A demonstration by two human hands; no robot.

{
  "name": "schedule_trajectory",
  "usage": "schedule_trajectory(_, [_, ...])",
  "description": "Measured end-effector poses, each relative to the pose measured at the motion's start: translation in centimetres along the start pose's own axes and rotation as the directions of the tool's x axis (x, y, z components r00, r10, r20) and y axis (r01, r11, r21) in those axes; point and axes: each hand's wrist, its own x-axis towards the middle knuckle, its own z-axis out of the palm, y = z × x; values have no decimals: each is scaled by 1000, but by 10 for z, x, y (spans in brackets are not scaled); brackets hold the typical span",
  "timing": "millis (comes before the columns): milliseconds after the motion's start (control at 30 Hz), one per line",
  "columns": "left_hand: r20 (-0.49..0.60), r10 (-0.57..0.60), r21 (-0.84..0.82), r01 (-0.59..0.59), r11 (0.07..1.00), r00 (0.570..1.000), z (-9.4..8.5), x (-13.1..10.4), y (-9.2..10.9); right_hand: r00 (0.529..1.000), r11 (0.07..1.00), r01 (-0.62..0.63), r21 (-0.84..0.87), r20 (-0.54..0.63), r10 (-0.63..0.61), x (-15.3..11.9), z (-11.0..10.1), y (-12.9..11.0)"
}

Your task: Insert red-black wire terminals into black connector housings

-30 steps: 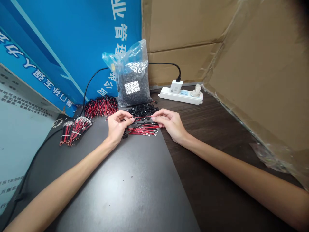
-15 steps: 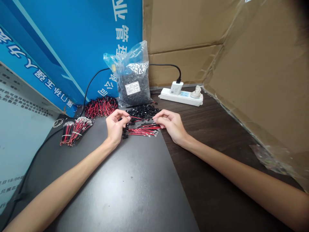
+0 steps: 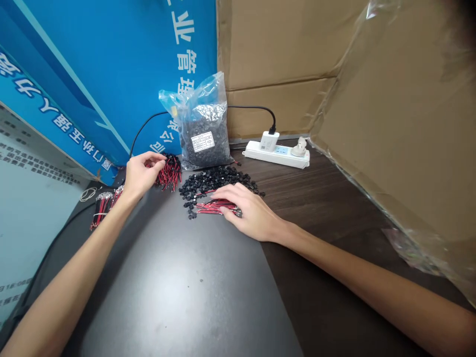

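My left hand is over the left part of the heap of red and black wires with black ends; its thumb and forefinger are pressed together at the heap's top, and what lies between them is too small to make out. Over the loose red and black wires in the middle, my right hand rests with its fingers apart, partly covering them. Many small black connectors lie spread just behind these wires.
A clear bag of black parts stands against the blue board. Right of it lies a white power strip with plugs. Banded wire bundles lie at the left, partly behind my left arm. Cardboard walls enclose the back and right.
My left hand has moved left and back, from the connectors to the wire heap. My right hand has opened and come down over the loose wires.
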Motion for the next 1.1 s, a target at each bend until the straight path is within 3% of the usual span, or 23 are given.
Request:
schedule_trajectory(133, [59,119,153,-127,980,991,4,-2,-6,998,994,39,-101,59,-33,-2,3,-1])
schedule_trajectory(333, [-67,247,213,-228,950,967,5,-4,-2,998,996,60,-64,-5,-60,-4,4,2])
schedule_trajectory(400, [-62,287,205,-269,941,956,7,-8,4,997,996,60,-63,-44,-63,-4,4,2])
schedule_trajectory(567, [101,326,123,-337,933,940,21,-30,24,988,995,3,-105,-151,-19,-4,4,1])
schedule_trajectory(667, [192,374,61,-391,918,908,29,-41,31,988,987,-57,-153,-150,34,-4,5,2])
schedule_trajectory(800, [360,445,5,-479,878,820,34,-47,34,989,972,-114,-206,-115,92,-4,5,2])
schedule_trajectory(933, [509,464,49,-562,826,725,33,-49,34,982,965,-155,-210,-135,129,-3,6,1])
schedule_trajectory(1100, [622,408,89,-578,811,669,33,-51,33,962,953,-236,-192,-187,201,-3,5,3])
